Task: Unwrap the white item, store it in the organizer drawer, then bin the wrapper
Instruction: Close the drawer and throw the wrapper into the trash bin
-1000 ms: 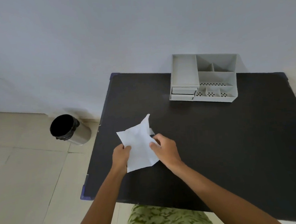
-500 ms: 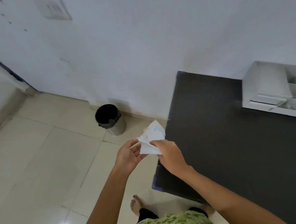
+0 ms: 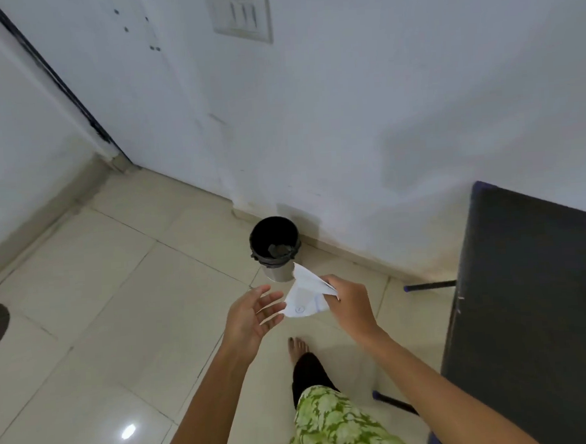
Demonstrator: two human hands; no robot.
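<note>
The thin, crumpled white paper wrapper (image 3: 306,294) has pointy corners and a small round mark, and it is up in the air just in front of the round shiny metal bin with a black bag inside (image 3: 275,248). The right hand (image 3: 350,304) has its grip pinched on the wrapper. The left hand (image 3: 247,315) is beside it with a wide, empty grip, over the smooth cream floor tiles (image 3: 86,337).

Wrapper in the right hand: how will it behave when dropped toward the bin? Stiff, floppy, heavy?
The wrapper is thin, creased sheet held by the right hand at one edge, so probably floppy and very light. Likely to flutter rather than fall straight, so it may miss the bin, which looks narrow. The left hand is open, not touching it.
</note>
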